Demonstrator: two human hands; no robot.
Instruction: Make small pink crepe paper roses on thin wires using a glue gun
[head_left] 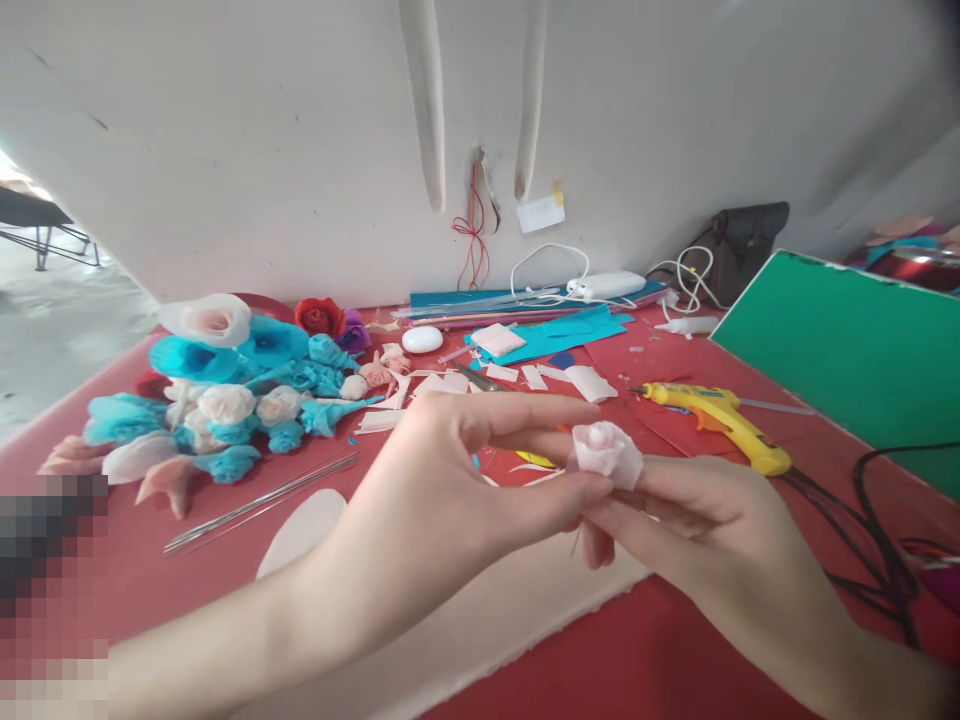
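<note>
A small pale pink paper flower (pixel 606 453) is held up between both hands, its petals rolled round a bud-like centre. My left hand (pixel 465 470) pinches its near side with the thumb, the index finger reaching past behind it. From the right, my right hand (pixel 712 530) grips the flower's base with thumb and fingers. A thin wire stem (pixel 576 542) shows just below the fingers. Under the hands lies a pale sheet (pixel 450 620) on the red table (pixel 570 680).
Blue, white and pink paper flowers (pixel 225 405) pile up at the left, with metal wires (pixel 259 503) nearer. Paper scraps (pixel 589 382) and scissors (pixel 476 376) lie beyond the hands. A yellow glue gun (pixel 716 420) with a black cord (pixel 877 520) and a green board (pixel 847 350) are on the right.
</note>
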